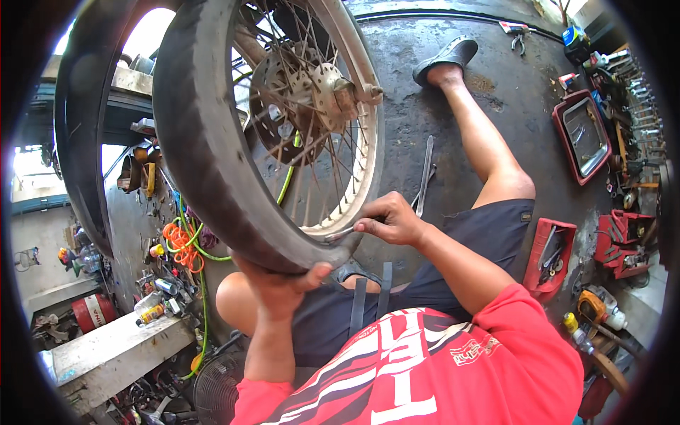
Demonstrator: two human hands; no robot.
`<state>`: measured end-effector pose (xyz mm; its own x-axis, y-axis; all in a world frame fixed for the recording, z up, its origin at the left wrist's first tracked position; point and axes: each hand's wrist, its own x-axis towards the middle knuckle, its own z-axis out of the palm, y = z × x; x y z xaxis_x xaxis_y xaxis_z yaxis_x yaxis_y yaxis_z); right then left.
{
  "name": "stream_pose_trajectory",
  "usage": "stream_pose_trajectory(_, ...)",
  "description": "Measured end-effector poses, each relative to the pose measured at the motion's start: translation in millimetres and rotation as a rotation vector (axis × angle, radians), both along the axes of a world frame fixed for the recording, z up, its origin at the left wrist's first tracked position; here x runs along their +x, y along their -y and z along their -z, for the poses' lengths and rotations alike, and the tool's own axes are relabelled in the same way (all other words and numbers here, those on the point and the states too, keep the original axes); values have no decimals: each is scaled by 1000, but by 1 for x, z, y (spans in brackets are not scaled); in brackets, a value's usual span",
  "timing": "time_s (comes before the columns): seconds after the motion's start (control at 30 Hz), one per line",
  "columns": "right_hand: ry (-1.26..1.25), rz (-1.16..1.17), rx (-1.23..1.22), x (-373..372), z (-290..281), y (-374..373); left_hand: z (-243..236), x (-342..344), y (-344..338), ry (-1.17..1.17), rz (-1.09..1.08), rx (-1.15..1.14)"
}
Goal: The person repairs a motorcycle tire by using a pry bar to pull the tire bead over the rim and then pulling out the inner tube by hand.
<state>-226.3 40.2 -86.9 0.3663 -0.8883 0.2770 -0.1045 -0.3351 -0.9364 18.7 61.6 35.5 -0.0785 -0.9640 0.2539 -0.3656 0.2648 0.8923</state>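
Observation:
A spoked motorcycle wheel stands in front of me, its worn black tyre (pixel 212 163) around a pale, dirty rim (pixel 365 159). A brake disc (pixel 273 106) and a hub (pixel 326 95) sit at its middle. My left hand (pixel 280 290) cups the tyre from below, thumb out along its side, some fingers hidden behind the rubber. My right hand (pixel 393 219) is closed in a pinch at the lower right, where tyre and rim meet. A thin greyish piece shows by its fingertips; I cannot make out what it is.
Long metal levers (pixel 425 173) lie on the dark floor (pixel 397 120) beyond my right hand. At right are a red-framed tray (pixel 582 136), a red tool tray (pixel 550 258) and many hand tools. An orange coiled hose (pixel 183 248), a fan (pixel 218 389) and a bench (pixel 124 358) are at left.

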Motion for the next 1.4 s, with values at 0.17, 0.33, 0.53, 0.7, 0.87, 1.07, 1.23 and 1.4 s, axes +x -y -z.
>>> stream_pose_trajectory(0.17,51,166,204,9,-25,-41,-19,-13,0,-225,-82,91)
stream_pose_trajectory(0.33,-88,334,28,2,-34,-87,35,-17,-33,-225,-61,178)
stream_pose_trajectory(0.53,9,439,125,21,-31,-108,37,-14,-26,-43,-115,192)
stream_pose_trajectory(0.7,-51,415,150,17,-35,-114,37,-13,-28,92,-110,109)
stream_pose_trajectory(0.87,-35,362,46,25,-20,-106,38,-11,-27,156,-98,111)
stream_pose_trajectory(1.07,144,478,225,63,-1,-104,44,-11,-28,106,-71,128)
stream_pose_trajectory(1.23,242,538,147,83,24,-95,42,-12,-29,264,-38,76)
stream_pose_trajectory(1.4,85,443,18,56,2,-68,46,-5,-30,181,-42,139)
